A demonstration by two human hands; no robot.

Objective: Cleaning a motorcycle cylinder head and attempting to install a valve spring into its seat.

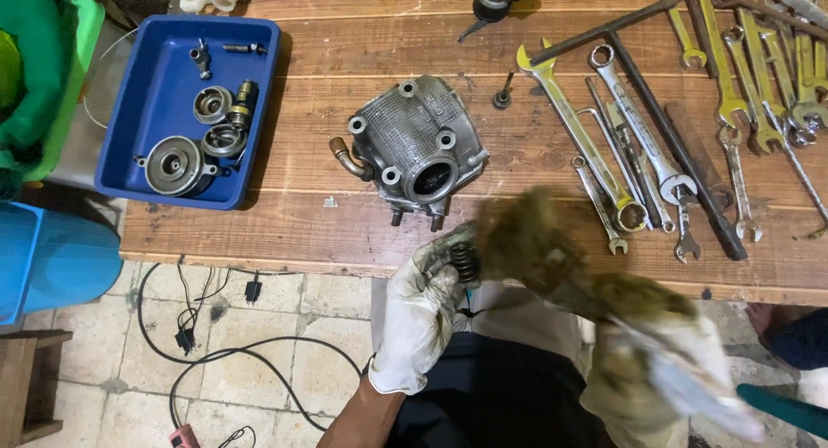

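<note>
My left hand (423, 314), in a dirty white glove, grips a small dark coil spring (464, 263) just below the table's front edge. My right hand (642, 375), also gloved, is blurred by motion and holds a grimy brown rag (530, 241) pressed against the spring. A grey metal engine cylinder head (418, 146) with a bent brass-coloured pipe lies on the wooden table (328, 232), a short way above both hands.
A blue tray (138, 112) at the left holds round metal engine parts. Several wrenches (604, 146) and a T-handle tool (664, 129) lie at the right. A small valve (503, 93) stands near the head. Black cables run over the tiled floor (233, 353).
</note>
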